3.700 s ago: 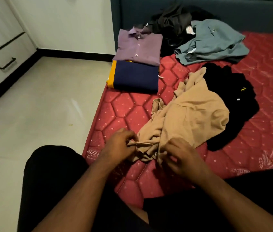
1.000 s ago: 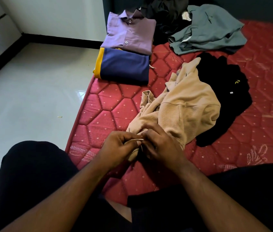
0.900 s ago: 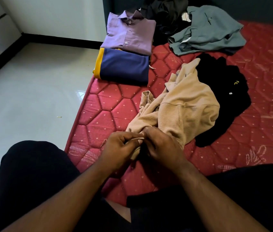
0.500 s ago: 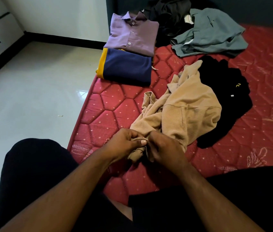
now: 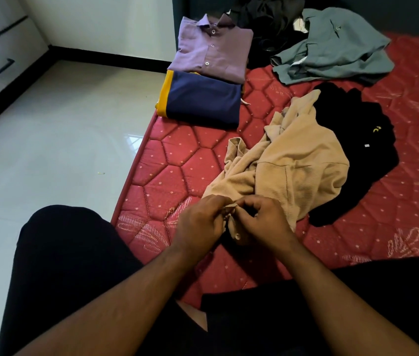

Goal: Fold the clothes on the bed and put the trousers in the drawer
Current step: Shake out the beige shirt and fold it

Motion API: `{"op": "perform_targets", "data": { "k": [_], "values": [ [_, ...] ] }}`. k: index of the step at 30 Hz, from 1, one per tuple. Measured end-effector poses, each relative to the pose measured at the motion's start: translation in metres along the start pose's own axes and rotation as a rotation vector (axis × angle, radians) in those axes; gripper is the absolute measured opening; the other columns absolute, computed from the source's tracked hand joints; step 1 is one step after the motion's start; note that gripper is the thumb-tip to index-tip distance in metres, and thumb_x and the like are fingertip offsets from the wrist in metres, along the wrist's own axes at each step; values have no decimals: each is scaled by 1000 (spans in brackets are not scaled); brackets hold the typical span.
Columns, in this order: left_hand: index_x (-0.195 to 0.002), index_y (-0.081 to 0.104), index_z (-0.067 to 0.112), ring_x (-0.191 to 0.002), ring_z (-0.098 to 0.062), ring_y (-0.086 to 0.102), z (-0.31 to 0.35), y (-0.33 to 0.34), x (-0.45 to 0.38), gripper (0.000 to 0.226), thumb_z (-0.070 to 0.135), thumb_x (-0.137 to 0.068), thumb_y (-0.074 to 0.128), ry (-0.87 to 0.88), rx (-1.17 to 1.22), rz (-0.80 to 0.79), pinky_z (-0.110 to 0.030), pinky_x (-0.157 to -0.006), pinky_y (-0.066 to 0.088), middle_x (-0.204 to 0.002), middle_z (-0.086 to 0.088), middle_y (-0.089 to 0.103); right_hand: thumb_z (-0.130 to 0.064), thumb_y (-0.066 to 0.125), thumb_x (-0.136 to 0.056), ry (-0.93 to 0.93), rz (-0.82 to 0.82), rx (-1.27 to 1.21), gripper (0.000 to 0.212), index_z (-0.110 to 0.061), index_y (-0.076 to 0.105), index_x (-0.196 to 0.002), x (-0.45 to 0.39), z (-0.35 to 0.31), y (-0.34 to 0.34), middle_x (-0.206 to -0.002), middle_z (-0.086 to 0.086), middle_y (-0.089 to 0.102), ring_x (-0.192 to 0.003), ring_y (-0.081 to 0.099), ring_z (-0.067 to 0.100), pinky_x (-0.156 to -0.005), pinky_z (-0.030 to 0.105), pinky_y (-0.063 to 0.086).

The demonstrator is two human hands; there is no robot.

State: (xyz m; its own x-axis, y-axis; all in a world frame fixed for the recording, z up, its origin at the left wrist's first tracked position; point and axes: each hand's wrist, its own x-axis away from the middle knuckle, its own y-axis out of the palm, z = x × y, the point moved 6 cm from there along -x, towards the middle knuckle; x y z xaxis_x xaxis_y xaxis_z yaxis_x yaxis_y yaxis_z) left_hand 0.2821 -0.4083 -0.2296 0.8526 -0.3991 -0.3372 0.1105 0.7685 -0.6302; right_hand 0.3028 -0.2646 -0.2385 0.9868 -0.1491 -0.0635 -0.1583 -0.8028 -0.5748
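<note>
Red quilted mattress is bearing the tan shirt; left hand and right hand are pinching its buttoned edge, best fastened flat before folding.

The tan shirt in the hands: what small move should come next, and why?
Probably finish fastening that button. Both hands, left and right, pinch the tan shirt at its placket, and it lies crumpled, not yet folded like the purple shirt.

One head-worn view, looking steeply down and forward over the bed from its near edge, close in.
</note>
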Motion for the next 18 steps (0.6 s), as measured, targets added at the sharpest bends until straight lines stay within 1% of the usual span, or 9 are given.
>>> {"op": "perform_targets", "data": {
  "k": [2,5,7,9,11,12,15,16,18],
  "values": [
    [-95,72,15,-74,-13,65,1,2,1,17,15,-85,58,-102,111,37,-28,-67,51,-83,4,71,-28,63,-79,-68,123,72,17,-16,75,-77,3,-10,-4,-71,-9,68,-65,64,10,-60,35,53],
    [-95,72,17,-73,-4,64,13,3,-2,15,13,-90,59,-213,303,59,-21,-68,49,-80,8,71,-36,56,-77,-153,297,222,25,-14,65,-68,8,-18,-14,-65,-5,60,-58,57,15,-52,34,48],
    [-92,71,23,-71,-1,63,14,4,0,17,9,-88,63,-284,468,26,-18,-68,49,-78,6,71,-33,54,-82,-175,362,307,21,-15,64,-76,10,-18,-21,-73,-2,61,-65,59,18,-55,33,48],
    [-89,71,27,-66,-6,61,3,5,5,20,9,-81,72,-388,602,-34,-24,-64,52,-74,3,69,-25,59,-82,-153,358,218,14,-13,65,-86,5,-12,-31,-84,-4,59,-77,57,13,-68,25,49],
    [-79,71,20,-58,-7,57,-15,1,14,19,2,-77,78,-520,629,-49,-23,-56,49,-65,3,66,-20,69,-76,-158,268,121,15,-15,59,-86,-1,-5,-36,-87,-12,48,-77,49,-1,-70,7,40],
    [-76,71,16,-56,-8,57,-23,-5,16,17,0,-77,77,-573,624,-19,-22,-54,47,-63,0,67,-22,73,-73,-181,193,115,21,-16,55,-83,-3,-4,-34,-86,-14,44,-76,47,-2,-68,8,38],
    [-82,71,4,-62,-16,62,-37,-18,13,4,0,-81,73,-716,754,147,-26,-58,51,-71,-11,70,-34,76,-67,-295,-95,198,25,-21,58,-77,0,-3,-18,-86,-10,47,-79,49,6,-68,29,47],
    [-85,71,2,-61,-16,62,-38,-20,10,4,0,-82,71,-735,783,188,-25,-58,51,-71,-10,70,-36,79,-64,-335,-168,280,28,-22,64,-82,4,0,-13,-91,-5,52,-84,52,13,-71,35,50],
    [-84,71,3,-58,-12,60,-38,-22,6,5,-1,-83,68,-748,820,227,-23,-55,49,-68,-6,68,-38,86,-57,-396,-251,528,45,-25,71,-98,11,7,-4,-103,4,59,-94,57,26,-79,42,50]
  ]
}}
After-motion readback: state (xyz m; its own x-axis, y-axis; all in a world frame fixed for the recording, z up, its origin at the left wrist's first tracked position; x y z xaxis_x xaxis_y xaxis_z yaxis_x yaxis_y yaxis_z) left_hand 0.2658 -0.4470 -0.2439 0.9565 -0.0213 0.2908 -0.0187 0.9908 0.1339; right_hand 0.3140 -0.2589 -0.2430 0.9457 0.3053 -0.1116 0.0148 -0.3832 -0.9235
